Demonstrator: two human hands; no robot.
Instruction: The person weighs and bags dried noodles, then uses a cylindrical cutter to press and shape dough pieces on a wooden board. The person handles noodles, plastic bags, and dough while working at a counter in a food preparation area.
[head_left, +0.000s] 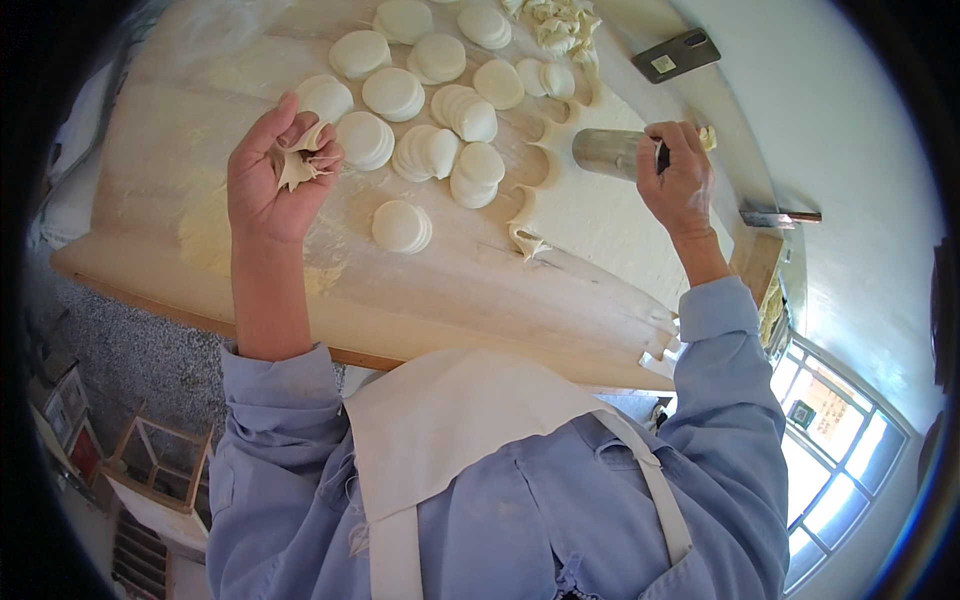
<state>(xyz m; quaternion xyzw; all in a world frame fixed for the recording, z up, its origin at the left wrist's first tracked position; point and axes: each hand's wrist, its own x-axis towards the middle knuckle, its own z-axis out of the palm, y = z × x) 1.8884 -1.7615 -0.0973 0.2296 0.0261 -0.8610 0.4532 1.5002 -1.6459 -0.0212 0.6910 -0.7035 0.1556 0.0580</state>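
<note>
Raised over the left part of the wooden work table (360, 300), my left hand (281, 169) curls around a torn scrap of dough (298, 166). My right hand (679, 169) grips a metal cylinder (609, 152), which lies tilted sideways over the right side of a rolled dough sheet (600, 217). Round scalloped cuts run along the sheet's left edge. Between my hands, several stacks of round dough discs (365, 140) are spread over the floured wood. One stack (401, 226) sits apart, nearer to me. A heap of dough scraps (559, 26) lies at the far edge.
A dark smartphone (676, 56) rests at the table's far right, beside the pale wall. Closer along that side is a flat metal-edged tool (778, 218). The table's front edge (217, 324) runs just before my apron. A wooden frame stool (161, 469) stands on the floor at lower left.
</note>
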